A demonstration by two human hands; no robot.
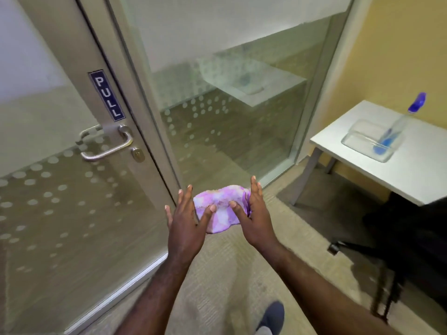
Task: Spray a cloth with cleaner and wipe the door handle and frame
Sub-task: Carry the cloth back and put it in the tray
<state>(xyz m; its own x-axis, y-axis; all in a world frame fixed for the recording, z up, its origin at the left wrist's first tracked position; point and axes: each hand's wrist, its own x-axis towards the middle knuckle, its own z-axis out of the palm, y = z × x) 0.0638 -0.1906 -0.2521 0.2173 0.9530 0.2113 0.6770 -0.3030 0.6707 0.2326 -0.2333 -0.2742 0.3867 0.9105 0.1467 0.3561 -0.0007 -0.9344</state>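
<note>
Cloth (221,209): pink-purple, bunched, held between both hands in front of the door at roughly mid-frame. Left hand (185,222) presses its thumb onto the cloth, its other fingers (187,197) straight and spread. Right hand (254,213) does likewise: thumb on top, fingers extended along the far side. Neither hand curls round the cloth; it sits cradled between open palms.

Progress, as a judgement: the spray bottle (399,126) stands apart in a clear tray (358,131) on the tabletop (420,170) to the right, so spraying looks finished or skipped. Whether the cloth is damp cannot be told. Handle (106,147) and frame (150,117) lie near the hands, to their upper left, untouched now; wiping appears to be all that remains.

Hard to read: the bottle is motion-blurred, its label illegible. Glass reflections confuse what lies behind the door. The cloth's underside and both palms are hidden. A dark chair (411,238) at right is cut off by the frame edge. A shoe (272,315) shows at the bottom.
</note>
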